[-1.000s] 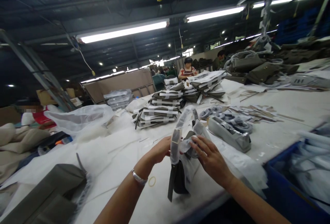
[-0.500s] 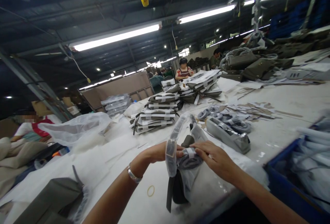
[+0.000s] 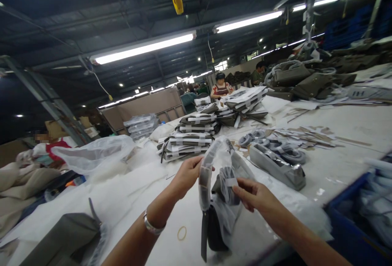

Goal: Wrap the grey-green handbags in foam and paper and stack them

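My one head-worn camera looked forward and down along the bench (image 3: 352,127), close above the hands, with the ceiling visible overhead.

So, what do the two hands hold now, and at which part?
The left hand grips the wrapped handle of the dark bag. The right hand pinches the taped band on the rolled strap.

No text, label or number can be read anywhere — all too blurred.

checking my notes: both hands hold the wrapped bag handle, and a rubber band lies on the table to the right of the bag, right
Not quite. The head view shows the rubber band to the left of the bag, below the left hand. The right hand and the left do hold the wrapped handle.
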`<act>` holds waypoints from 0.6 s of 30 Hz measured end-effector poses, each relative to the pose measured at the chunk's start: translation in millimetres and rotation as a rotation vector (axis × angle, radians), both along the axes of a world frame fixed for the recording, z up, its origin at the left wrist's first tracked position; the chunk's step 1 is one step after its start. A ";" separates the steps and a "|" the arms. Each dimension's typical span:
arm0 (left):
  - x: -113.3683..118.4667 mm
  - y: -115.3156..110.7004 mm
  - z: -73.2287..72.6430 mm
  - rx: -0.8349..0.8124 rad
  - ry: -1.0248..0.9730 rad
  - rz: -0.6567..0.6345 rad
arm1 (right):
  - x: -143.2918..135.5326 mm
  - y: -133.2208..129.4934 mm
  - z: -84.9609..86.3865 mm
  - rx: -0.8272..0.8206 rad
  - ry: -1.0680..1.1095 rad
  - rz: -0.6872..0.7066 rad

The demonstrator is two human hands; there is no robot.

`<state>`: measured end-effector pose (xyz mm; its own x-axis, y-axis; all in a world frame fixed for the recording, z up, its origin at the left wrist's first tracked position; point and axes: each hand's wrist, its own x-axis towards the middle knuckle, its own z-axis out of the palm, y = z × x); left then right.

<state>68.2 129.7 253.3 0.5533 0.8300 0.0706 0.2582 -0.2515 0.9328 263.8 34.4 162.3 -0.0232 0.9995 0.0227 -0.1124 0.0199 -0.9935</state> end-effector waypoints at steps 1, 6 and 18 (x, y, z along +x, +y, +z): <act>-0.2 -1.3 2.2 -0.022 -0.029 0.012 | -4.8 2.2 3.5 0.024 0.019 -0.038; 1.7 -13.6 15.4 -0.124 -0.154 0.015 | -27.6 12.1 20.4 0.061 0.117 -0.108; 4.2 -13.3 19.2 0.046 -0.095 0.026 | -47.6 11.4 29.2 0.154 0.319 -0.111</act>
<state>72.4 116.4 272.6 0.5204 0.8388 0.1600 0.1765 -0.2890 0.9409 216.2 45.9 191.6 0.1181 0.9797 0.1620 -0.4044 0.1965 -0.8932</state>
